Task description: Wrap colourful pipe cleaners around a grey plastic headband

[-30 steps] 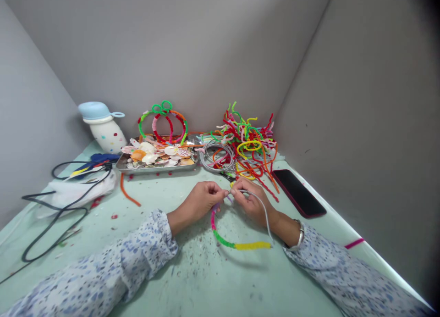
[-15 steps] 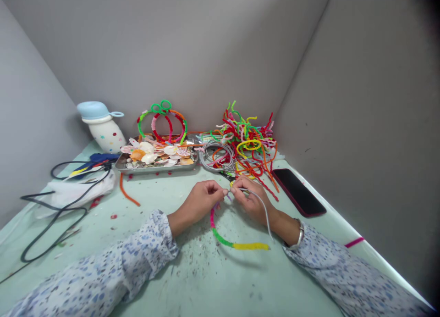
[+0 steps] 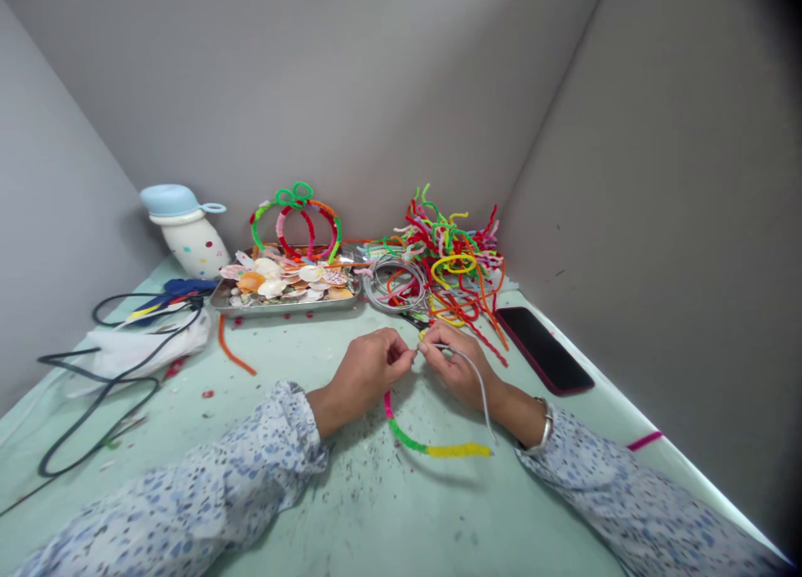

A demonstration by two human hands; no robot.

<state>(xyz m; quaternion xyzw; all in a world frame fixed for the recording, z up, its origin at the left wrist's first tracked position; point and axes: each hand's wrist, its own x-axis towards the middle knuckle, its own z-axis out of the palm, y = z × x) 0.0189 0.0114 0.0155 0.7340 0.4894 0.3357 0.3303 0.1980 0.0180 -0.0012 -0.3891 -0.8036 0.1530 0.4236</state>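
Above the middle of the table my left hand is closed in a pinch. From under it curves a wire wrapped in pipe cleaner, coloured pink, green and yellow. My right hand pinches the bare grey wire close to my left fingertips, and its loose end bends down past the right wrist. Both sets of fingertips nearly meet. What lies inside the left fingers is mostly hidden. Just behind the right hand, scissors with a dark blade and a bit of yellow are partly covered.
A metal tray of shells stands at the back, with pipe-cleaner rings above it. Beside it are a coil of grey wire and a heap of pipe cleaners. A phone lies right; a bottle and black cable are left.
My left fingers have curled in and shifted slightly. The purple bit that showed between the hands is now hidden. My right hand has hardly moved.
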